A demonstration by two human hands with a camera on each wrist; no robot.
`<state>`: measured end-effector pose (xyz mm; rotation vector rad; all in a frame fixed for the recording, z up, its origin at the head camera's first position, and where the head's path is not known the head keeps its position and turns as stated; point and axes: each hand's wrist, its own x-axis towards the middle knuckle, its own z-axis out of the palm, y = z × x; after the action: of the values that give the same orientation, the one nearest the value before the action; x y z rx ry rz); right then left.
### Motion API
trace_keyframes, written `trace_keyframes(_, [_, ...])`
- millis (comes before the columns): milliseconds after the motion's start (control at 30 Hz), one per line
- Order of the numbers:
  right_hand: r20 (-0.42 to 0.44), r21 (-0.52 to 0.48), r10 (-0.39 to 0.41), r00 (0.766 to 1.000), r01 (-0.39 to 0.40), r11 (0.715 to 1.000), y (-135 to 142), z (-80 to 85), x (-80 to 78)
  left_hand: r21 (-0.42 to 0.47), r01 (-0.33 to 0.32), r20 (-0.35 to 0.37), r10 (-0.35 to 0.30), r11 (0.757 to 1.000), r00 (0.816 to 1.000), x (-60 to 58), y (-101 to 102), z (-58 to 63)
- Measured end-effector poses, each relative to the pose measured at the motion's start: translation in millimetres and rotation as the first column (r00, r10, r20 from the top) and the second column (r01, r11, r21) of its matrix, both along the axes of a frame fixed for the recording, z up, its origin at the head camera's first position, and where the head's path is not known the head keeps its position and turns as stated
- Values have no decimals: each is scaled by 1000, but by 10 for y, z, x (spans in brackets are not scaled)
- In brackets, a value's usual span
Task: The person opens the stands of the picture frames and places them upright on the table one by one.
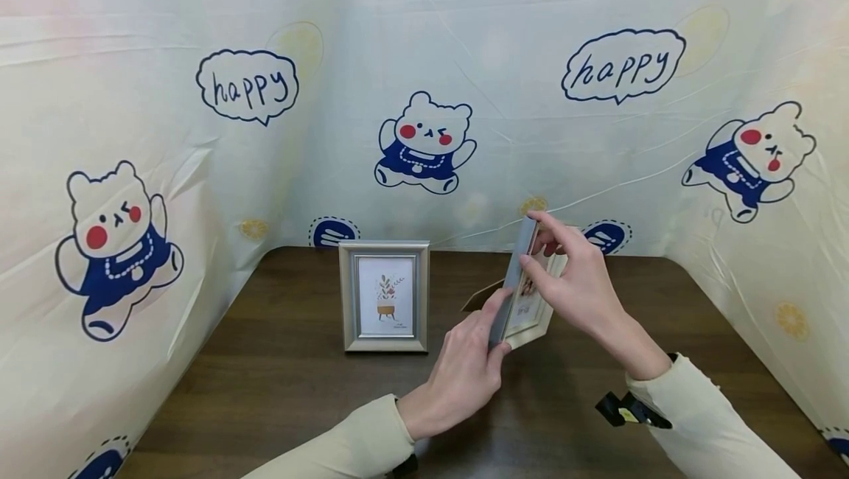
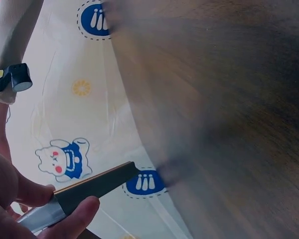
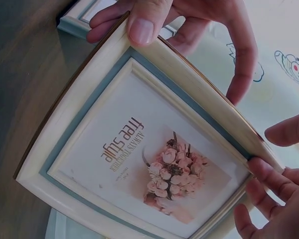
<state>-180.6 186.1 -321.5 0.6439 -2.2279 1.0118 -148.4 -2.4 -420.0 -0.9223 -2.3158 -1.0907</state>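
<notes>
Both hands hold a cream photo frame (image 3: 97, 87) with a blue-grey inner band, turned nearly edge-on in the head view. Behind its print of pink roses and "free style" lettering, a brown support flap (image 1: 480, 295) sticks out to the left. My left hand (image 1: 467, 361) grips the lower near corner, thumb and fingers on opposite faces, as the left wrist view also shows. At the upper part, my right hand (image 1: 580, 280) pinches the edge between thumb and fingers. To the left, a silver-beige frame (image 1: 385, 345) with a potted-plant print stands upright.
The dark wooden table (image 1: 285, 405) lies under both hands. Around its back and sides hangs a pale curtain (image 1: 332, 162) printed with bears and "happy" bubbles. A small black device (image 1: 630, 411) is strapped to the right wrist.
</notes>
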Motion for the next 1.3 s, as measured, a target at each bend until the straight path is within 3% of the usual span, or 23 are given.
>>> trace_keyframes(767, [13, 51, 24, 1000, -24, 998, 58, 28, -29, 59, 13, 46, -15, 998, 999, -14, -42, -11])
trace_keyframes(1133, [9, 72, 21, 1000, -22, 997, 86, 26, -33, 100, 22, 106, -33, 995, 994, -2, -67, 4])
trace_keyframes(1300, [-15, 53, 13, 1000, -12, 999, 106, 30, -20, 150, 28, 174, -54, 988, 983, 2, -72, 14])
